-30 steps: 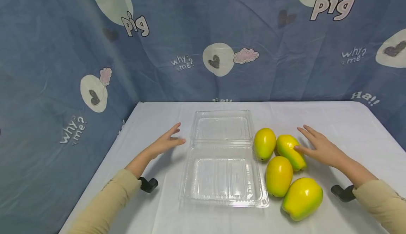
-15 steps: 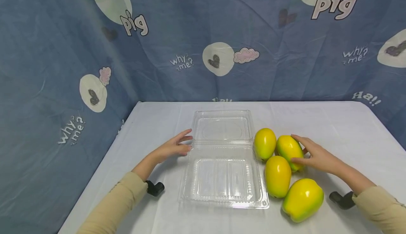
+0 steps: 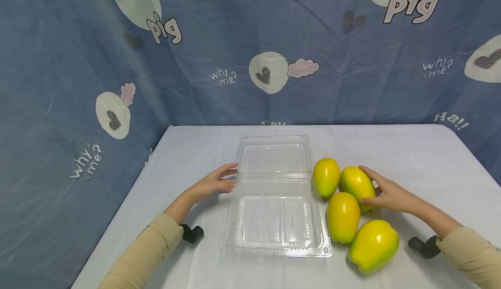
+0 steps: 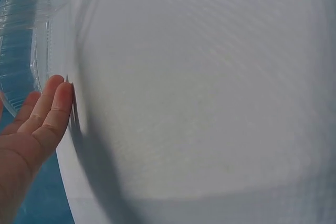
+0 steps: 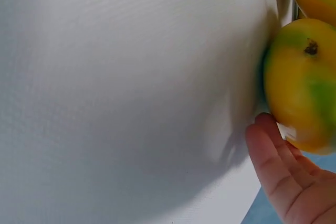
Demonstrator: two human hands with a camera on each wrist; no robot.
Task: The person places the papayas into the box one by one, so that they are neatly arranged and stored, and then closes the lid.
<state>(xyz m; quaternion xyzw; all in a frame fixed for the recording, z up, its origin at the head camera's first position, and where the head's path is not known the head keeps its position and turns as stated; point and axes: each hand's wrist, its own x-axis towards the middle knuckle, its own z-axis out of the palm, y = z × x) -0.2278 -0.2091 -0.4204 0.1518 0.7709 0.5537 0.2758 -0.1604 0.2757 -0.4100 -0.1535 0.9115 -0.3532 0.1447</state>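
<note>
In the head view, my right hand (image 3: 392, 194) holds a yellow-green mango (image 3: 355, 185), thumb on its near side and fingers round its far right side. The right wrist view shows these fingers (image 5: 273, 156) against the lower side of the mango (image 5: 299, 85), low by the white cloth. My left hand (image 3: 211, 185) has its fingertips right at the left edge of a clear plastic clamshell box (image 3: 274, 217), lid laid back. In the left wrist view its fingers (image 4: 50, 111) are nearly straight beside the box (image 4: 39, 3).
Close round the held mango lie one mango (image 3: 326, 177) at the box's right edge, another mango (image 3: 343, 218) nearer and a larger one (image 3: 373, 246) at the front. Blue printed cloth (image 3: 336, 62) stands behind the white table (image 3: 422, 149).
My right hand has come down to the mango and closed round it. My left hand has moved right to the box's edge. Over the last half second both hands have barely moved.
</note>
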